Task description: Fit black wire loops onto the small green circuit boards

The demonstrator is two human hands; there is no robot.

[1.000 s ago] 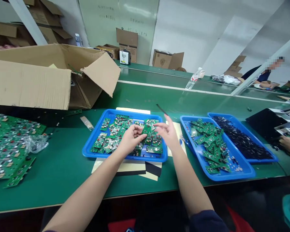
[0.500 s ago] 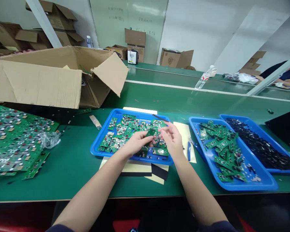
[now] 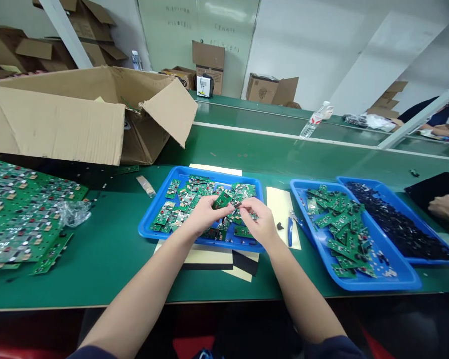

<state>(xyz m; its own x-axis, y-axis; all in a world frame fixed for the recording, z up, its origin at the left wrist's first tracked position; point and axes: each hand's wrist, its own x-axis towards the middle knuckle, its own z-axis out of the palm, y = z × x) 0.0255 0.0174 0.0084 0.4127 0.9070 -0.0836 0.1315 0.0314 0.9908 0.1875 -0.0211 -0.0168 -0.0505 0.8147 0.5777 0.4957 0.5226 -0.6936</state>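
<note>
My left hand point(image 3: 206, 214) pinches a small green circuit board point(image 3: 222, 200) above the blue tray point(image 3: 144, 227) in the middle. Close to the board's right edge, my right hand point(image 3: 260, 219) grips a small dark strip point(image 3: 238, 205) between thumb and fingers. Whether the strip touches the board I cannot tell. Below both hands, many loose circuit boards point(image 3: 168, 209) fill the tray, some of them hidden by my fingers. Yellowish paper sheets point(image 3: 205, 256) stick out from under the tray.
Blue-handled pliers point(image 3: 290, 232) lie on paper at right, beside a tray of boards point(image 3: 381, 284) and a tray of black parts point(image 3: 392, 219). Another person's hand point(image 3: 447, 205) is at far right. Large board panels point(image 3: 22, 214) and an open carton point(image 3: 52, 124) occupy the left.
My right hand has brought the dark strip down and left to the board's edge. The board has shifted left and tilted. Another person's hand has appeared at far right.
</note>
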